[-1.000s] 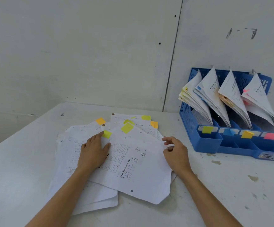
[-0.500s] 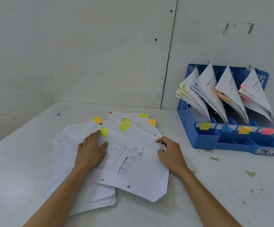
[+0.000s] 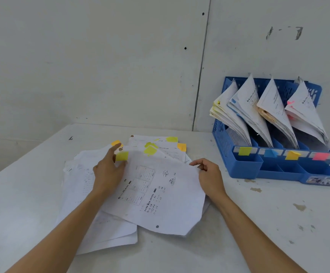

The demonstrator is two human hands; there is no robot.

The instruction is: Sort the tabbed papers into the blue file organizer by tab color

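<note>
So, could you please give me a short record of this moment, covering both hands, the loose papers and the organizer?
Left hand: rests on the top white printed sheet, fingers around its yellow tab; a pinch is unclear.
Right hand: pinches that sheet's right edge.
Loose papers: fanned pile of white papers on the white table, yellow and orange tabs showing.
Organizer: blue plastic file organizer by the wall, four slots holding papers.
Labels, left to right: yellow, blue, orange, pink.

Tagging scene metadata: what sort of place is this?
Probably an office or bare workroom set up for paperwork: a worn white table against plain wall panels, loose tabbed papers, and a blue file organizer with colour-labelled slots.
</note>
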